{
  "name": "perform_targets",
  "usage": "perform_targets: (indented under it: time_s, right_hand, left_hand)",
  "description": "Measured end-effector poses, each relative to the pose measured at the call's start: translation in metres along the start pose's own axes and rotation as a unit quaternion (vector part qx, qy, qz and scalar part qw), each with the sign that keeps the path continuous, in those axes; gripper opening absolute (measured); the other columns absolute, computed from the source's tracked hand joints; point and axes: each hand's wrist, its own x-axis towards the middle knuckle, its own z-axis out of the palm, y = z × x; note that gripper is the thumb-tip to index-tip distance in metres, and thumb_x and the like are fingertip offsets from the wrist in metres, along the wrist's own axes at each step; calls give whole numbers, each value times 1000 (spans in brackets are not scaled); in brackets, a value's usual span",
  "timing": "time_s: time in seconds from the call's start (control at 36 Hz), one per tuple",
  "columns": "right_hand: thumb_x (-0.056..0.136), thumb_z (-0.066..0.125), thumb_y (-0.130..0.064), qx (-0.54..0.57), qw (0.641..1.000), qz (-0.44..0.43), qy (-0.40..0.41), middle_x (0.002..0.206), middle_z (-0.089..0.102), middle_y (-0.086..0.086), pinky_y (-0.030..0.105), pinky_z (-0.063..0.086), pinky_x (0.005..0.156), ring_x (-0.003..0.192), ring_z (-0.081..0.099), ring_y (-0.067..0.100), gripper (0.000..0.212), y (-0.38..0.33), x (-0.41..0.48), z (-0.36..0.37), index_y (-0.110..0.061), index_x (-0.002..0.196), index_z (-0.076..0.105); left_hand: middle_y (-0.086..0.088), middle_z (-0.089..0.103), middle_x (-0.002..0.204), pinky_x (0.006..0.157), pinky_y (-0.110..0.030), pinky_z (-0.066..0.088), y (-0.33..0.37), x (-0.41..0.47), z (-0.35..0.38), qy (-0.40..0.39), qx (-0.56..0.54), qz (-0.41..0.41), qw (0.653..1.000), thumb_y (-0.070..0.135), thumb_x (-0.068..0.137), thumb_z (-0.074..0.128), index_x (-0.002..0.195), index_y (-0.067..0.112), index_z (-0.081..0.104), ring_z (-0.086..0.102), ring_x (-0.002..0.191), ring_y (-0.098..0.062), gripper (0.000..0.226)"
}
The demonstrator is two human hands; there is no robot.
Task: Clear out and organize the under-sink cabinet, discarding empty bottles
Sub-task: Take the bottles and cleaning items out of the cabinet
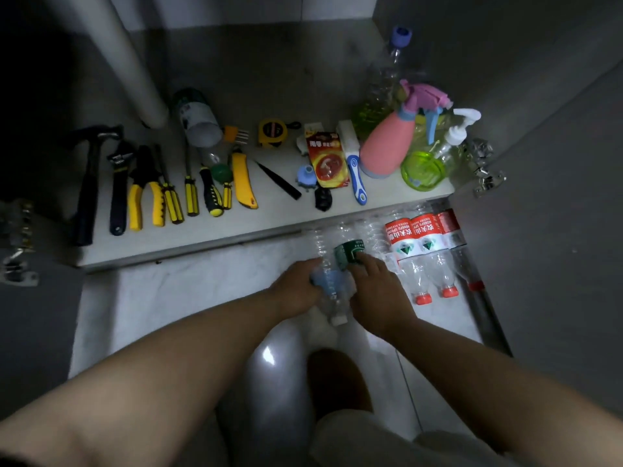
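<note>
Two hands before the shelf edge (188, 246): left hand (296, 288) grips blue-labelled bottle (329, 281), right hand (379, 293) touches green-labelled bottle (349, 252), floor (168, 298) open leftward.

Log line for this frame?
left hand grips blue-label bottle | right hand touches green-label bottle | red-label bottles lined on floor

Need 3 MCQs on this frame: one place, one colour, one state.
1. The hammer lies: A far left of the tool row; B far right; C mid-row.
2. The caps on the red-label bottles are: A blue; B red; C white.
3. The left hand: A lies flat on the floor; B grips the blue-label bottle; C hangs idle.
Key: A, every other tool lies to its right; B, red shows at the bottle necks; B, its fingers curl round that bottle.
</note>
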Motion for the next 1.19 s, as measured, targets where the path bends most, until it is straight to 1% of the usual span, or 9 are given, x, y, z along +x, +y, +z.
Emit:
perform_targets:
  time_s: [0.11, 0.22, 0.36, 0.44, 0.58, 0.67, 0.75, 0.94, 1.19]
  right_hand:
    - [78, 61, -6, 42, 997, -50, 30, 134, 52, 13, 41, 49, 96, 120, 50, 30, 52, -17, 8, -33, -8, 130, 60]
    - [79, 60, -6, 16, 994, -83, 69, 127, 54, 12, 42, 48, 94, 116, 51, 31, 47, -39, 22, -69, -9, 126, 62]
    - [81, 61, -10, 26, 992, -102, 71, 130, 49, 10, 39, 49, 94, 118, 50, 32, 49, -66, 55, -109, -11, 130, 58]
    - [83, 62, -17, 47, 995, -57, 64, 136, 42, 13, 43, 50, 91, 119, 48, 35, 50, -79, 86, -120, -14, 132, 52]
    - [86, 63, -19, 84, 992, 66, 72, 132, 39, 19, 44, 44, 97, 124, 41, 39, 49, -82, 130, -120, -7, 131, 48]
    - [90, 63, -26, 94, 984, 131, 79, 138, 37, 21, 48, 43, 100, 131, 37, 41, 60, -79, 146, -114, -6, 140, 38]
    - [91, 65, -27, 76, 981, 149, 101, 138, 38, 21, 50, 44, 99, 130, 40, 41, 63, -75, 159, -107, -6, 142, 34]
    - [97, 56, -28, 54, 978, 167, 113, 134, 45, 23, 49, 45, 96, 126, 42, 42, 54, -68, 181, -100, -11, 143, 35]
    - [92, 63, -23, 77, 972, 157, 157, 126, 49, 23, 47, 48, 91, 118, 47, 43, 53, -63, 179, -103, -14, 139, 41]
  left_hand:
    - [-6, 61, 137, 92, -16, 44, 25, -26, -46, -15, 65, -1, 998, 17, 95, 66, 142, 14, 56, 60, 120, -17, 48]
    - [-1, 66, 124, 101, -31, 50, 50, -58, -102, -4, 148, -5, 989, 21, 99, 58, 135, 18, 61, 62, 114, -19, 36]
    - [-10, 71, 116, 83, -17, 48, 58, -72, -166, 92, 160, -9, 983, 11, 96, 62, 118, 8, 69, 65, 104, -20, 23]
    - [-16, 72, 111, 78, -26, 49, 50, -60, -197, 170, 128, -25, 977, 8, 94, 64, 116, 9, 67, 67, 102, -29, 22]
    - [-7, 67, 122, 82, -28, 43, 26, -22, -225, 267, 95, -71, 956, 30, 93, 70, 122, 17, 61, 61, 113, -26, 32]
    - [-14, 60, 133, 82, -32, 42, 18, 5, -230, 294, 74, -85, 949, 45, 91, 69, 139, 10, 44, 57, 120, -35, 64]
    - [-14, 48, 150, 100, -41, 48, 16, 28, -234, 313, 33, -119, 942, 60, 87, 66, 156, 10, 19, 50, 133, -38, 97]
    - [-16, 36, 158, 102, -41, 46, 11, 57, -239, 323, 32, -180, 929, 56, 87, 69, 161, 12, -6, 44, 138, -39, 114]
    - [-16, 67, 123, 93, -40, 57, 13, 60, -244, 343, -34, -207, 916, 53, 84, 70, 128, 10, 60, 68, 108, -35, 61]
